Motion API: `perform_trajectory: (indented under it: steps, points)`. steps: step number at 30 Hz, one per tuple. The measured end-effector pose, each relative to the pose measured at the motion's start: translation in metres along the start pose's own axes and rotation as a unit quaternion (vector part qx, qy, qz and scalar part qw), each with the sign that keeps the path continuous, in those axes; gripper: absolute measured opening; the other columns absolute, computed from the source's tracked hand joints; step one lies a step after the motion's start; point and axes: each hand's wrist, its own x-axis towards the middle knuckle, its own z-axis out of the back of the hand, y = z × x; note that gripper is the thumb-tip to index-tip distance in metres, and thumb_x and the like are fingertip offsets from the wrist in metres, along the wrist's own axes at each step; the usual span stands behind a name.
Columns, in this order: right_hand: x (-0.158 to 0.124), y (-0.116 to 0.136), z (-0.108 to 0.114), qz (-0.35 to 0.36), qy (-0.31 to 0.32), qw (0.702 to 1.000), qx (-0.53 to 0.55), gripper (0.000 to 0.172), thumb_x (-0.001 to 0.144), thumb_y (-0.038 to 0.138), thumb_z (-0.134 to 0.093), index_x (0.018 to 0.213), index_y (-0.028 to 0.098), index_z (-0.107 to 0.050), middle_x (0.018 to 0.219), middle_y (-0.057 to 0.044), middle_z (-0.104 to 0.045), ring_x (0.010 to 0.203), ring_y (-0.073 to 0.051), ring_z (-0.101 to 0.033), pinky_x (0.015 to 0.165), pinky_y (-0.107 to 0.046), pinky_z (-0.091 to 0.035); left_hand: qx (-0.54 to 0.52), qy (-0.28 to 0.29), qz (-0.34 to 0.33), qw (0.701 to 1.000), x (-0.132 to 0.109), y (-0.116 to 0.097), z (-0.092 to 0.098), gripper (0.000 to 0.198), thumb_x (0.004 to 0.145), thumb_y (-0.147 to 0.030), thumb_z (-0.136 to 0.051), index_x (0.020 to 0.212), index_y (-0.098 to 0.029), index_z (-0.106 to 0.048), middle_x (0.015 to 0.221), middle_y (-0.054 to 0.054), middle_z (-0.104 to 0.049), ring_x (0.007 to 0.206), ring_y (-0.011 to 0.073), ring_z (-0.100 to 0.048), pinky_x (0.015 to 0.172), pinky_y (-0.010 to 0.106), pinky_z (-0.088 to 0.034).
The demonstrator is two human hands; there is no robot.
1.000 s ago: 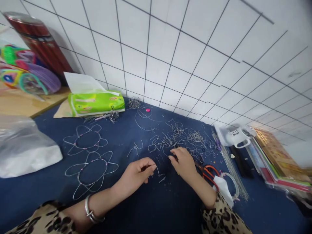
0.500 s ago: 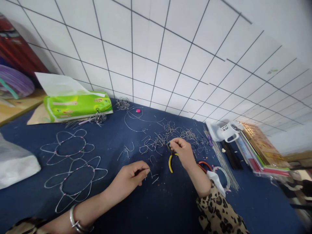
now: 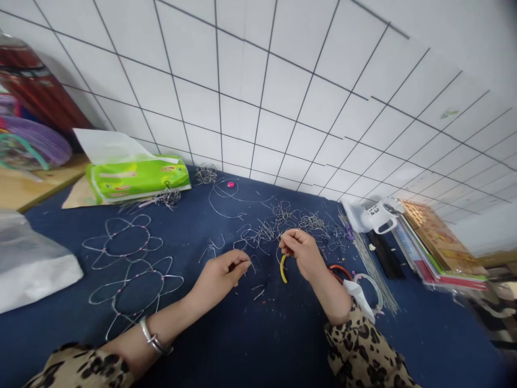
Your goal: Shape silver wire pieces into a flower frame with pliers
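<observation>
My left hand (image 3: pixel 222 275) is closed in a pinch on a short piece of thin wire (image 3: pixel 253 265) that pokes out past the fingertips. To its right, my right hand (image 3: pixel 301 252) has thumb and fingers pressed together at the near side of a tangle of wire bits (image 3: pixel 264 233); whatever it holds is too small to make out. A curved yellow handle (image 3: pixel 283 269), apparently of pliers, lies just below that hand, the rest hidden. Several short wire offcuts (image 3: pixel 257 292) are scattered between the hands. Two flower-shaped wire frames with small pink beads, an upper one (image 3: pixel 104 250) and a lower one (image 3: pixel 119 291), lie left.
A green tissue pack (image 3: pixel 141 178) stands at the back left, near a plastic bag (image 3: pixel 38 269). On the right are a red handle (image 3: pixel 340 271), straight wires (image 3: pixel 369 269), a white mug (image 3: pixel 379 216) and stacked books (image 3: pixel 440 242). The tiled wall (image 3: pixel 242 108) closes off the back.
My left hand has moved up and slightly right, away from the small offcuts. My right hand has stayed almost in place. The view has shifted a little.
</observation>
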Motion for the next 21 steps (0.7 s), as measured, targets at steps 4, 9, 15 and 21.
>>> perform_trajectory:
  steps: [4,9,15,21]
  points:
    - [0.003,-0.002,0.009,0.022,0.017,0.994,-0.108,0.021,0.078,0.037,-0.053,0.082,0.017,-0.058,0.071,-0.001,-0.061,0.063,-0.011,-0.055,0.061,-0.024,-0.043,0.051,-0.043,-0.029,0.997,0.004,0.001,0.006,0.018,0.08,-0.035,-0.048,0.081,-0.022,-0.061,0.06,-0.004,-0.055,0.05,0.0101,-0.05,0.053,0.021,-0.039]
    - [0.007,-0.007,0.011,0.015,0.046,0.988,-0.148,0.02,0.079,0.035,-0.051,0.083,0.016,-0.058,0.072,-0.001,-0.063,0.062,-0.01,-0.055,0.062,-0.024,-0.045,0.092,-0.081,-0.029,0.992,0.012,0.007,0.012,0.019,0.08,-0.035,-0.048,0.084,-0.022,-0.061,0.062,-0.004,-0.055,0.053,0.0104,-0.05,0.054,0.022,-0.038]
    - [0.004,-0.011,0.004,-0.001,0.066,0.988,-0.137,0.02,0.079,0.034,-0.05,0.084,0.016,-0.059,0.074,-0.002,-0.065,0.059,-0.009,-0.056,0.057,-0.022,-0.042,0.055,-0.087,-0.017,0.995,0.018,0.014,0.012,0.02,0.079,-0.035,-0.05,0.091,-0.022,-0.06,0.068,-0.003,-0.06,0.051,0.0101,-0.051,0.053,0.022,-0.04]
    - [0.004,-0.014,0.003,-0.008,0.079,0.988,-0.135,0.021,0.079,0.034,-0.05,0.085,0.016,-0.059,0.077,-0.003,-0.066,0.059,-0.009,-0.056,0.055,-0.021,-0.042,0.066,-0.075,-0.017,0.995,0.019,0.02,0.011,0.022,0.08,-0.034,-0.049,0.096,-0.023,-0.059,0.077,-0.002,-0.063,0.052,0.0105,-0.056,0.056,0.024,-0.044]
